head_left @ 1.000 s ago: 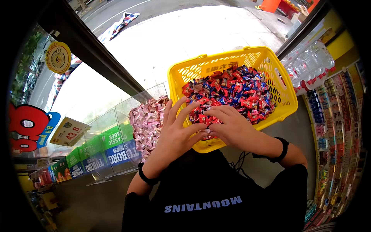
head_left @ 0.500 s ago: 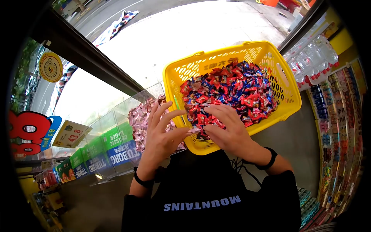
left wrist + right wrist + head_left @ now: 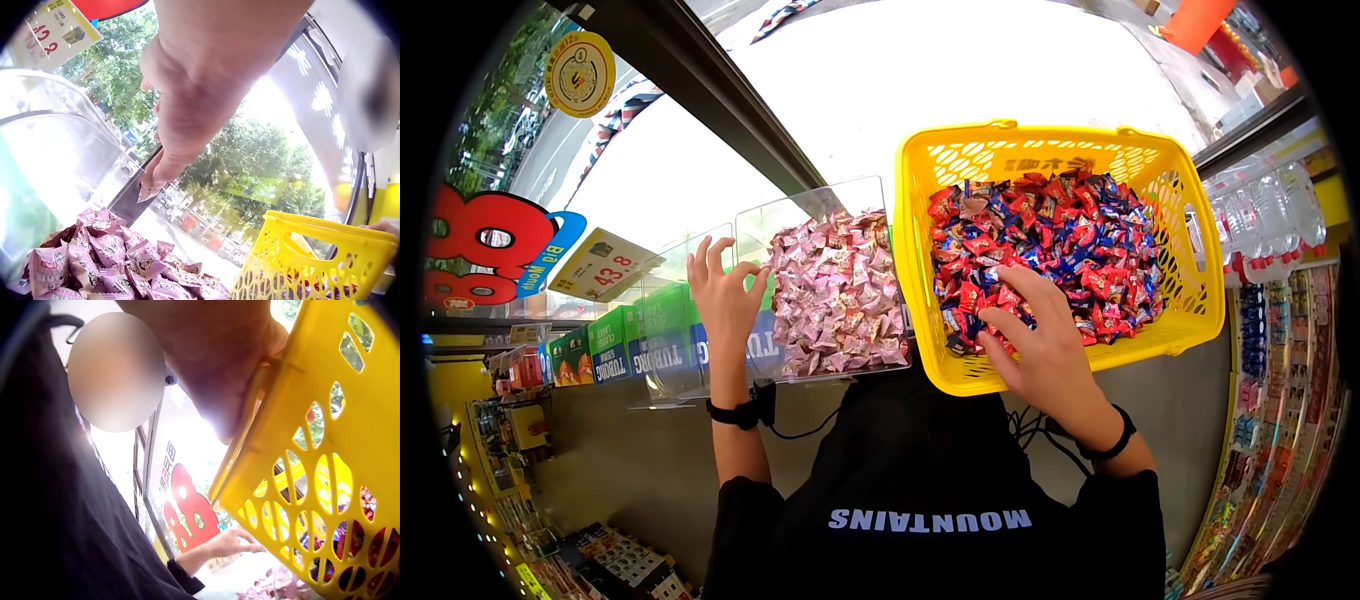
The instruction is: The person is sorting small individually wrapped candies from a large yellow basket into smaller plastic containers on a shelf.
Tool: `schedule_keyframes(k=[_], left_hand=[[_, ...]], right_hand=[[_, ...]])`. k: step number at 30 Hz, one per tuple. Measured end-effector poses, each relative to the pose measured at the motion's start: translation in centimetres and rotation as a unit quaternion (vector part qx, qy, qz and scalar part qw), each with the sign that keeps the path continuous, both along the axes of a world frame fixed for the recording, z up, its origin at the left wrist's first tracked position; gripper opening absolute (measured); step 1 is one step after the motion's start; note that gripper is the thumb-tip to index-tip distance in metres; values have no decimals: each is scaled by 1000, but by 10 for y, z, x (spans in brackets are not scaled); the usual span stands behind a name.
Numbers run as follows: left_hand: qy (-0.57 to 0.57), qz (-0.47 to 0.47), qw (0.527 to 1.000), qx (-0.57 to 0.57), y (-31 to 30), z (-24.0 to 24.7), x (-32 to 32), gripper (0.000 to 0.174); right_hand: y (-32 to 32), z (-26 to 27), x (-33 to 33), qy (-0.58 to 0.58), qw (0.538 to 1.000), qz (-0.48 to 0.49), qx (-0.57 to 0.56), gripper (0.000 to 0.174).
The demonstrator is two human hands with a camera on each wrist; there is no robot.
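My left hand is beside a clear plastic bin heaped with pink-wrapped candies. Between its thumb and forefinger it pinches a small pink-wrapped candy, seen in the left wrist view above the heap; the other fingers are spread. My right hand hangs over the near side of a yellow basket, thumb and fingers apart and nothing visible between them. Red and blue wrapped candies fill the basket's bottom, with the right fingertips just over them.
Green and blue beer cartons stand in a row left of the bin, a price card above them. A dark window post rises behind. Water bottles and packed shelves line the right side.
The hands were close together at the basket's near left corner. My left hand has moved left past the pink candies, while my right hand stays over the basket. The head view has turned left.
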State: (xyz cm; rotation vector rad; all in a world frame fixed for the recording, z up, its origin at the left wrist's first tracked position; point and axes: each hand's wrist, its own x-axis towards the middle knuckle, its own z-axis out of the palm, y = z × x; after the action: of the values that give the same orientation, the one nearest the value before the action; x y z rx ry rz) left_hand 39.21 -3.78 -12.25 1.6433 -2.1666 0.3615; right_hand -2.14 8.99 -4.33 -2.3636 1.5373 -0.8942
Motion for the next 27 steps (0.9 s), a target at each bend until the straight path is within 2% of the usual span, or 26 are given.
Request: schedule_keyframes(k=[5, 11, 18, 23, 27], left_hand=[[-19, 45, 998, 35, -9, -7, 3, 21], [-33, 34, 998, 34, -17, -14, 2, 21], [-23, 68, 997, 32, -34, -20, 7, 18], [-26, 67, 995, 75, -29, -17, 5, 25], [23, 49, 993, 101, -22, 9, -4, 29]], right_hand=[[2, -2, -1, 7, 1000, -12, -3, 26], [3, -3, 1, 13, 1000, -17, -6, 25], [6, -1, 5, 35, 999, -41, -9, 28], [6, -1, 7, 36, 998, -47, -15, 28], [7, -2, 7, 37, 998, -49, -14, 29]])
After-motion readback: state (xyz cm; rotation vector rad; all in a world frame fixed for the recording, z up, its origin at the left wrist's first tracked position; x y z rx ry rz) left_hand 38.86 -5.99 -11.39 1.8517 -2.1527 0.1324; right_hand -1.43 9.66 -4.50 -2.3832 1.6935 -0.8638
